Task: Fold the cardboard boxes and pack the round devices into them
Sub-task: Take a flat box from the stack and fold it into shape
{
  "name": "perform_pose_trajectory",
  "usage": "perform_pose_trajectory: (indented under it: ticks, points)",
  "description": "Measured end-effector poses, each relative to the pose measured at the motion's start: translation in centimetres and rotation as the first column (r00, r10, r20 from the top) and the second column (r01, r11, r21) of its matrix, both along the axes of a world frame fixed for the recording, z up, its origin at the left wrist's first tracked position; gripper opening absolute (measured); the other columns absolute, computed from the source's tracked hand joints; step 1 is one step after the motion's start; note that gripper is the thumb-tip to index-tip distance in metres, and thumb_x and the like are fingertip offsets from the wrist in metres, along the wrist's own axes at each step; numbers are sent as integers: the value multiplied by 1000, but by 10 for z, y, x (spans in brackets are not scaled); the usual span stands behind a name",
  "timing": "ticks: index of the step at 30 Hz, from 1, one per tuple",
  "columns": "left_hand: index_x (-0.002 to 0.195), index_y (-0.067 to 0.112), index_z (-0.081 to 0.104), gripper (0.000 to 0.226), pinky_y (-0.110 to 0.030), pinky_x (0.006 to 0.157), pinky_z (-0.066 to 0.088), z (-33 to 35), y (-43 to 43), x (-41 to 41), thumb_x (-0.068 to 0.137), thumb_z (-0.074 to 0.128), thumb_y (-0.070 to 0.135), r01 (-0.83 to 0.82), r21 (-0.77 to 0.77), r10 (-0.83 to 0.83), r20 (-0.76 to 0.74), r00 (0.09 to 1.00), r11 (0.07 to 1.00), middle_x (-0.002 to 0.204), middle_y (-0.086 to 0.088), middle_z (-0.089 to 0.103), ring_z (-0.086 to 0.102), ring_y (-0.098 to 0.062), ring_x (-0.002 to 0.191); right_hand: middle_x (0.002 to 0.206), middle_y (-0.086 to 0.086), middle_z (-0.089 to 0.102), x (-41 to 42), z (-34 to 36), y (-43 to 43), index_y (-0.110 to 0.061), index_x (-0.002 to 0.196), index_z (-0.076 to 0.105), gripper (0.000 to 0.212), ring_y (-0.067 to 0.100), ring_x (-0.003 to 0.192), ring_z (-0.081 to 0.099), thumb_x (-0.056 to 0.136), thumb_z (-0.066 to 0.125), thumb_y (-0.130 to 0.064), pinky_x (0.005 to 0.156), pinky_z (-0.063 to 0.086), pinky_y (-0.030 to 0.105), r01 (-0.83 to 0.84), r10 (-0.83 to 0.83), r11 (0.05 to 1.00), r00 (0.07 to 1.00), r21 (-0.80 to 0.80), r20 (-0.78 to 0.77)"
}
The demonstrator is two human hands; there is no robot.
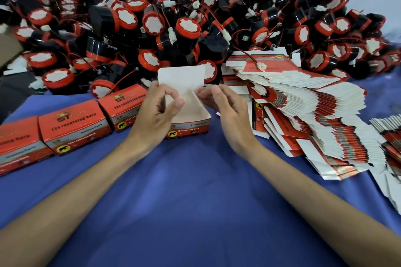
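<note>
Cardboard box looks thin and bendy — my left hand and right hand pinch its side flaps, I think.

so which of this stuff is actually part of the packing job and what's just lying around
In the job: open box, gripped by the left hand and right hand; pile of round devices; stack of flat boxes; row of closed boxes.
Lying about: blue cloth underneath; brown cardboard piece at the left edge.
</note>
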State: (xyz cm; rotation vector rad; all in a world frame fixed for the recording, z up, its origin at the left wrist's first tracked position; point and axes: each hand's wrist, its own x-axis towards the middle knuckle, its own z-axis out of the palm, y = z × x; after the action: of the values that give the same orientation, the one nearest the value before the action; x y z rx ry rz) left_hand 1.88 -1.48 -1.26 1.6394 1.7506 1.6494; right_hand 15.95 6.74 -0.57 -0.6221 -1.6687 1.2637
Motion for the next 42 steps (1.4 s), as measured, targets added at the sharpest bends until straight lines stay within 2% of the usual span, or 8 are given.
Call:
perform_pose_trajectory:
  ticks: [4, 8, 11, 13, 21, 28, 35, 42]
  points:
    - [96, 32, 58, 28, 1, 82, 28, -3, 1, 0, 100, 30, 34, 65, -79, -63, 18, 998, 995, 102, 12, 48, 43, 18, 95, 98, 10, 69, 1, 2, 4, -5, 119, 47, 30, 15, 96, 67, 92, 58, 1, 88, 52, 27, -64, 58, 996, 993, 56, 98]
    - [110, 26, 29, 32, -36, 102, 40, -3, 2, -4, 88, 47, 13, 203, -34, -198, 105, 975, 979, 127, -20, 42, 45, -26, 121, 92, 7, 67, -1, 0, 6, -8, 145, 25, 74, 12, 89, 67, 85, 67, 4, 84, 49, 17, -106, 72, 978, 980, 179, 185]
    - [116, 20, 19, 50, -35, 99, 45, -2, 2, 0, 84, 52, 1, 206, 68, -214, 136, 967, 976, 126, -17, 50, 53, -25, 117, 89, 2, 69, 0, 5, 8, -18, 130, 48, 47, 11, 86, 67, 88, 66, -9, 82, 51, 20, -162, 131, 979, 966, 126, 225]
    - [125, 26, 27, 54, -25, 92, 49, -4, 1, -2, 86, 59, 8, 198, 53, -204, 141, 969, 979, 120, -5, 58, 60, -12, 108, 86, 3, 71, 1, 9, 10, -16, 102, 63, 14, 16, 84, 69, 92, 59, -26, 81, 53, 27, -187, 186, 982, 976, -7, 114]
    - [105, 39, 48, 52, -6, 65, 42, 1, -5, -3, 74, 47, 81, 158, -21, -158, 18, 987, 987, 91, 35, 58, 57, 8, 81, 92, 8, 74, 7, 4, 19, -8, 93, 72, 32, 19, 89, 68, 94, 51, -32, 81, 52, 23, -274, 275, 952, 961, -135, -14]
    - [107, 42, 56, 19, -14, 71, 49, 0, -5, -8, 90, 53, 50, 151, -38, -148, 56, 987, 988, 100, 23, 65, 62, 2, 94, 97, -7, 73, 10, 3, 18, -16, 102, 73, 17, 8, 95, 67, 89, 63, -10, 77, 50, 17, -297, 296, 943, 955, -152, -30]
    - [121, 33, 53, 38, -14, 82, 49, 2, -9, -17, 85, 53, 44, 231, -66, -235, -75, 969, 971, 122, 13, 56, 55, 0, 112, 95, -8, 72, 12, -3, 15, -28, 100, 72, 30, 12, 97, 66, 83, 70, -4, 81, 56, 26, -266, 266, 964, 963, -17, 30]
    - [128, 24, 53, 41, -12, 97, 39, 1, -7, -26, 87, 59, 23, 210, -66, -219, -210, 953, 975, 129, 16, 52, 47, 7, 123, 89, 4, 63, 12, -7, 10, -4, 117, 65, 33, 20, 84, 59, 84, 70, -7, 72, 52, 33, -108, 52, 942, 982, 317, 179]
